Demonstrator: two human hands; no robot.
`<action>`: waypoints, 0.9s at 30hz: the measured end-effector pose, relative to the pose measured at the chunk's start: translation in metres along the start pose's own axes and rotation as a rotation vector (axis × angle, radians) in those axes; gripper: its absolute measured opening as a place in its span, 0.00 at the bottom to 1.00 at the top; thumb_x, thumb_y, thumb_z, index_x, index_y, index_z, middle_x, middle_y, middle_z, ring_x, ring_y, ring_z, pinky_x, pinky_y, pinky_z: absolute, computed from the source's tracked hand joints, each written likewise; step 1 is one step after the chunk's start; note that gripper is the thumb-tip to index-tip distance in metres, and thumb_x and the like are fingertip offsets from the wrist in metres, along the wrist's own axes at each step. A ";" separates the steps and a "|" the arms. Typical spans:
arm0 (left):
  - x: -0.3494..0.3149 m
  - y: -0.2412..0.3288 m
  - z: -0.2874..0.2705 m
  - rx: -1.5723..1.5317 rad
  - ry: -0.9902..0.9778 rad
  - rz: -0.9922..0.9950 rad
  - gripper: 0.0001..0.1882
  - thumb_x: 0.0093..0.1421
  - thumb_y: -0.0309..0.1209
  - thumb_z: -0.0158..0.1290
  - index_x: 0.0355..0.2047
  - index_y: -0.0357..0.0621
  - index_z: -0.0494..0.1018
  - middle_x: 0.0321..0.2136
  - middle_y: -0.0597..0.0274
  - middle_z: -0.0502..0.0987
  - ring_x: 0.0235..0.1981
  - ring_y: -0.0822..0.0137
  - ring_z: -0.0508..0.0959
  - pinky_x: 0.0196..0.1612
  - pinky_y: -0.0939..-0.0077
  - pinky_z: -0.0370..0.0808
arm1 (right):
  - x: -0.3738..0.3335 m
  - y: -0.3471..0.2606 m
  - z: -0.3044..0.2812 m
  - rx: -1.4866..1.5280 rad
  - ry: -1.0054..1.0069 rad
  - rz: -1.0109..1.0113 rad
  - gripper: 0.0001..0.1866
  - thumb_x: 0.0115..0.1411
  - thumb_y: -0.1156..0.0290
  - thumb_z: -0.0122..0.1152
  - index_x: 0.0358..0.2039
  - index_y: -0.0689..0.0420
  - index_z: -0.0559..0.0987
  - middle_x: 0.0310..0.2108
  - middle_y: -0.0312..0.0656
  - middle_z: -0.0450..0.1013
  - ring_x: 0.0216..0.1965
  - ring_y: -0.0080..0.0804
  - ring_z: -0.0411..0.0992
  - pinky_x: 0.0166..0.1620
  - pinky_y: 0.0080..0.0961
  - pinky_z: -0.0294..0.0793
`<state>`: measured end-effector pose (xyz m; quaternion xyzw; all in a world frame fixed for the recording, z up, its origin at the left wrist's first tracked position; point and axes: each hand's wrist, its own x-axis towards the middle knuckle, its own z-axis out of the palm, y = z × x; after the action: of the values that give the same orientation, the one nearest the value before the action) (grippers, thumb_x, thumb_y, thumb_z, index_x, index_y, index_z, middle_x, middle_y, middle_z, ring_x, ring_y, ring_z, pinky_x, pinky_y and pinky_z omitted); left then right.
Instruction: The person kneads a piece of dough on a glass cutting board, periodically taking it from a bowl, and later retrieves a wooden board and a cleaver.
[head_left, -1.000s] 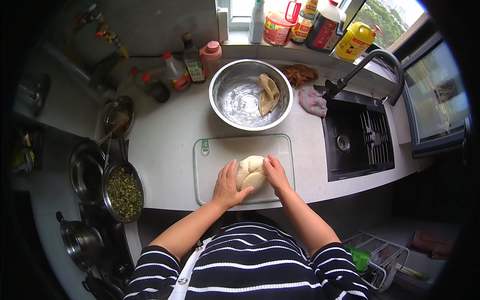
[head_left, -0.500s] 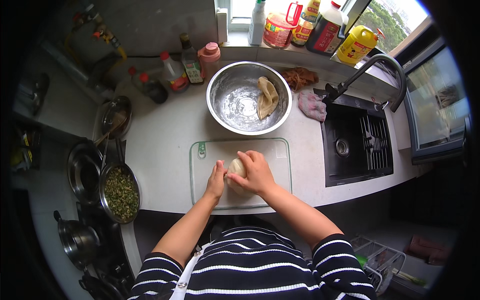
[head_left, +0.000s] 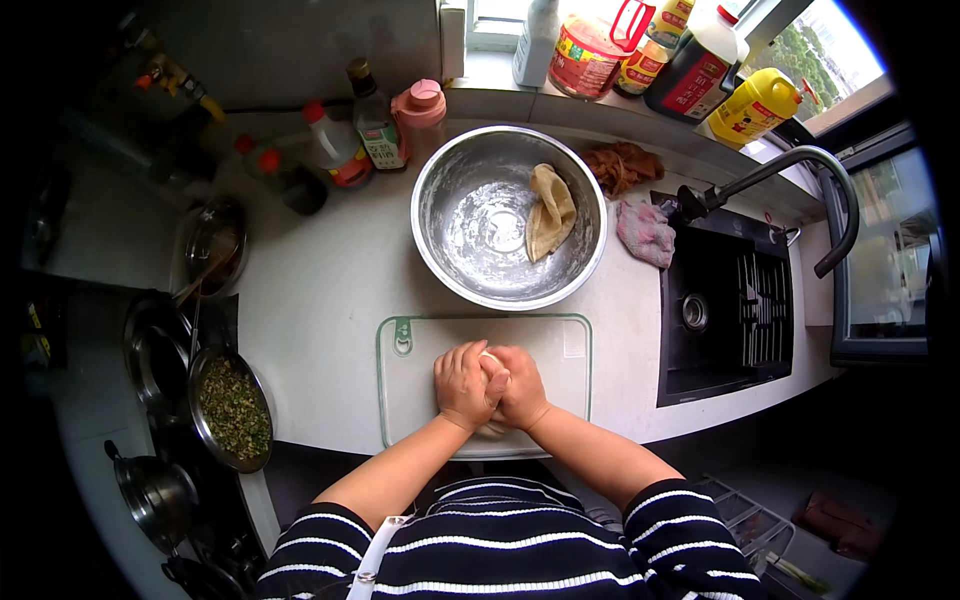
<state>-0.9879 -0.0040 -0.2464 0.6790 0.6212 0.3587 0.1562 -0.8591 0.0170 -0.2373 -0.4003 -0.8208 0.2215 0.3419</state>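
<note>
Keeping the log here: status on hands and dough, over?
Left hand, right hand: both on dough, mostly covering it. Dough on board. Metal bowl just beyond board, not blocking hands.

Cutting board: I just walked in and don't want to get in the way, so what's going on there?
A person has the left hand and right hand close together over pale dough on the green-edged cutting board, mostly hiding it. Just beyond the board stands a metal bowl, whitish residue inside, with a tan cloth in it.
</note>
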 end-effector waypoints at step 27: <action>0.037 -0.024 -0.063 -0.623 -0.262 -0.595 0.47 0.62 0.68 0.25 0.61 0.37 0.62 0.56 0.50 0.68 0.59 0.58 0.66 0.64 0.63 0.56 | -0.017 0.008 -0.057 0.437 -0.077 0.566 0.30 0.63 0.58 0.56 0.63 0.54 0.63 0.63 0.50 0.58 0.61 0.42 0.62 0.63 0.37 0.59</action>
<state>-1.0490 0.0210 -0.2077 0.4310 0.6267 0.3793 0.5269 -0.8054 0.0132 -0.2103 -0.5207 -0.6230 0.4926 0.3133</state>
